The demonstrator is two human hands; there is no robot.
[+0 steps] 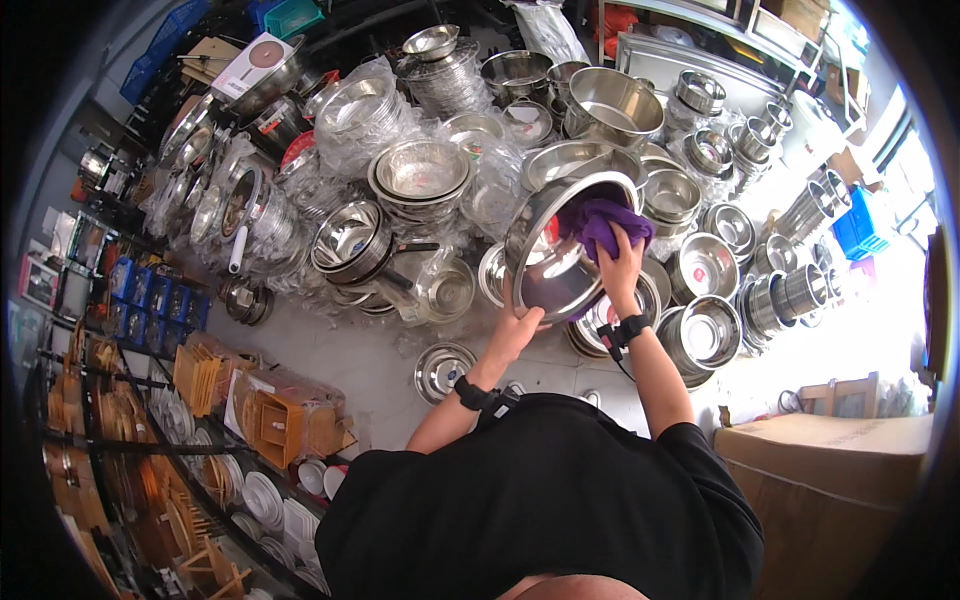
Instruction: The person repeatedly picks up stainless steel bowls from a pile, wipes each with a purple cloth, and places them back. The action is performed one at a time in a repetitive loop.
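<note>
A large stainless steel basin (559, 281) is held up before me, tilted with its shiny inside towards me. My left hand (517, 328) grips its near left rim, thumb over the edge. In my right hand (621, 262) is a bunched purple cloth (600, 221), pressed against the inner wall on the right side. A red label (550, 231) shows inside the basin, near the cloth. Behind and below it stand other steel basins, among them a wide one (581, 161) and a nested stack (421, 172).
A small steel basin (444, 373) lies on the floor by my left forearm. Stacked bowls (703, 334) stand at right. A large cardboard box (825, 465) is at my lower right. Shelving with white plates (262, 499) and a wooden-coloured rack (277, 431) lines the left.
</note>
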